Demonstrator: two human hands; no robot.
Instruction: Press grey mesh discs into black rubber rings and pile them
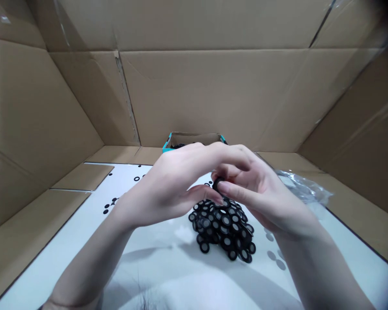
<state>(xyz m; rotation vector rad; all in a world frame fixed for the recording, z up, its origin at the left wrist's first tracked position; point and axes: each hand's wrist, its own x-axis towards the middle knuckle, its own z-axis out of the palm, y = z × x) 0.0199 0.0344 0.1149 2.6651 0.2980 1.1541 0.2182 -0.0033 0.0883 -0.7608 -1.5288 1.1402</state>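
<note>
At the far left, a wall of brown corrugated cardboard (35,129) rose beside the white desk (155,262), and a few loose black rings (136,178) lay on the desk, well apart from the others. The person's left hand (168,187) came in from the lower left and was held above the desk. Its fingers (207,193) were a little spread and did not close on anything that I could see. One fingertip was just over the heap, but I cannot tell if it touched a ring. Behind the hands, a small cardboard box with teal edges (194,140) stood at the back, and some black pieces were inside it, mostly hidden. In the middle, a heap of black rubber rings (226,232) with pale grey centres lay on the desk. Just above this heap, one black rubber ring (217,185) was pinched in the right hand (261,198), between the thumb and the fingers (233,191) pressed toward it. At the right, a crumpled clear plastic bag (305,187) lay near the desk edge. Most of the rings were in the heap, a few lay apart, and some black pieces were in the box.
</note>
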